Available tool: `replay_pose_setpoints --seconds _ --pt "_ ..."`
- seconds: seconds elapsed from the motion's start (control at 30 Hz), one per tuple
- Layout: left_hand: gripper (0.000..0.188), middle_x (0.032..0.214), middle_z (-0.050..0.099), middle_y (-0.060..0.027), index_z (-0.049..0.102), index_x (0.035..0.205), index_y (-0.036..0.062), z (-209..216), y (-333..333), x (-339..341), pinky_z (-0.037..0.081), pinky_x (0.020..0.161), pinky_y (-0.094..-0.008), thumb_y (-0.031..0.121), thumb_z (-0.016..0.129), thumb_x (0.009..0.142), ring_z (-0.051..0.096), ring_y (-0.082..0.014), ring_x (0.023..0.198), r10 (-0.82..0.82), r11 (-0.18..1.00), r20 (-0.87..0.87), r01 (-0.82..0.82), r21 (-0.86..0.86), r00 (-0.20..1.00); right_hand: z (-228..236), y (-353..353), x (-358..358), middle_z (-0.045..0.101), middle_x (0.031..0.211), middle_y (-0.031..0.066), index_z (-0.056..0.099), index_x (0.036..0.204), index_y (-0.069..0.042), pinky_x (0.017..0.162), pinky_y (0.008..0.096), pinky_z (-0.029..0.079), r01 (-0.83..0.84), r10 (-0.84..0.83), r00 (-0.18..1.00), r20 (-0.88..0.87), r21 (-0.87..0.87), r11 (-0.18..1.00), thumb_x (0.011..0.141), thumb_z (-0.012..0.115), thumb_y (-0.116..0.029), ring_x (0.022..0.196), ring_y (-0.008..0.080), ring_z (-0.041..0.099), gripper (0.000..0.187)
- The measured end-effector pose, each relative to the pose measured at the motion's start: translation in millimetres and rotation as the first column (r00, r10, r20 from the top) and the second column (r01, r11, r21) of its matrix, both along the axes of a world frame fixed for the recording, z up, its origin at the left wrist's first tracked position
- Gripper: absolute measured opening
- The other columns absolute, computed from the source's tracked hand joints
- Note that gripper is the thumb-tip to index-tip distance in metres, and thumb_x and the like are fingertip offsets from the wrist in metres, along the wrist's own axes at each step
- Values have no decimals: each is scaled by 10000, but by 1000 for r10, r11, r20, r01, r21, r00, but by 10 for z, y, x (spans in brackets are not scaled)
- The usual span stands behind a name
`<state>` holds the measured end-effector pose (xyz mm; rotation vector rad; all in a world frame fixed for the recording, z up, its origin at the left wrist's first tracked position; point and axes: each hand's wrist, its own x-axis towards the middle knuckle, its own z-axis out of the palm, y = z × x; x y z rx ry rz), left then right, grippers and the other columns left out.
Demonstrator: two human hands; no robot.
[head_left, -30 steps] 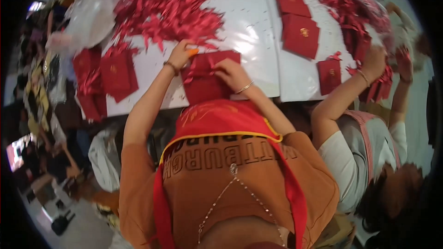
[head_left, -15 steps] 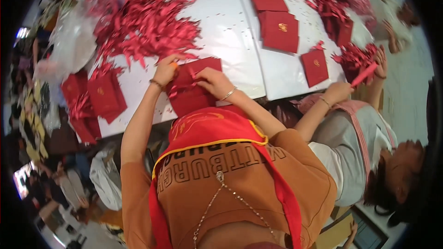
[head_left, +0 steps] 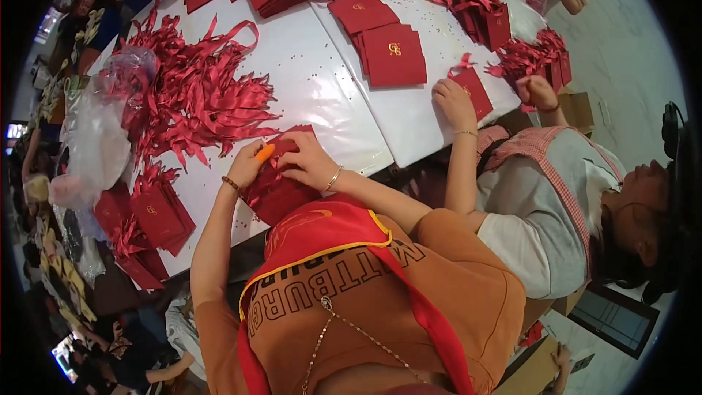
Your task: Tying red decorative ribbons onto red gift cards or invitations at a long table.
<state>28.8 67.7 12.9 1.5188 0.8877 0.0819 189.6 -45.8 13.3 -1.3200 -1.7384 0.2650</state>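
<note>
A flat red card piece [head_left: 272,197] with ribbon on it lies at the table's near edge, partly covered by my hands and my red apron. At its left side my left hand [head_left: 245,166] is closed in a pinch on the red ribbon, an orange cover [head_left: 265,153] on one finger. From the right my right hand [head_left: 313,161] bends its fingers over the card, closed at the ribbon [head_left: 274,175]. Exactly how the ribbon runs between the fingers is hidden.
A heap of cut red ribbons [head_left: 205,95] lies beyond my hands. Stacked red cards with ribbons [head_left: 159,212] are at the left, beside clear plastic bags [head_left: 91,139]. More red stacks [head_left: 395,55] lie right. A co-worker's hand [head_left: 455,102] touches a red card [head_left: 475,91].
The view has shifted, so the table appears turned. My right fingers have closed in toward my left hand at the ribbon. The co-worker's near hand has moved onto a red card.
</note>
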Motion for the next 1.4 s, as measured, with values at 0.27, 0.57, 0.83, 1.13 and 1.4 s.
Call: replay_pose_setpoints --seconds 0.27,0.57,0.83,1.13,1.4 --pt "171 537 411 40 542 819 65 -28 71 -175 245 383 -201 210 480 885 332 -42 433 156 981 35 -159 110 987 -26 4 -140 568 905 108 518 1019 -76 707 292 445 -453 252 845 -471 -383 805 717 625 -50 754 256 568 321" --pt "404 939 584 -92 326 1285 202 348 402 -408 426 640 -245 369 363 919 518 -119 672 609 769 563 -240 -593 559 142 140 44 547 932 13 484 1035 -104 615 230 469 -487 -24 628 -778 -417 768 736 646 -29 747 98 548 348" --pt "334 1069 542 -113 430 1191 36 84 -558 -143 490 768 -267 202 399 903 577 -201 898 670 656 627 78 -751 398 165 218 -95 524 933 3 461 1030 -104 573 211 461 -535 -120 474 -872 -393 748 735 635 5 723 87 533 359" --pt "264 795 567 -74 469 1102 72 -266 -502 -207 460 614 -291 188 472 864 579 -217 713 654 755 203 -646 -113 728 -22 79 246 535 1021 91 484 1056 -47 792 290 424 -405 -412 217 -885 -465 787 851 505 -261 918 181 523 296" --pt "196 903 574 -108 592 952 89 -437 161 -187 439 722 -371 145 537 772 539 -289 855 220 530 28 -144 836 975 -187 64 162 531 899 73 590 785 -86 729 337 397 167 -138 982 127 -261 951 637 703 -162 832 235 508 202"
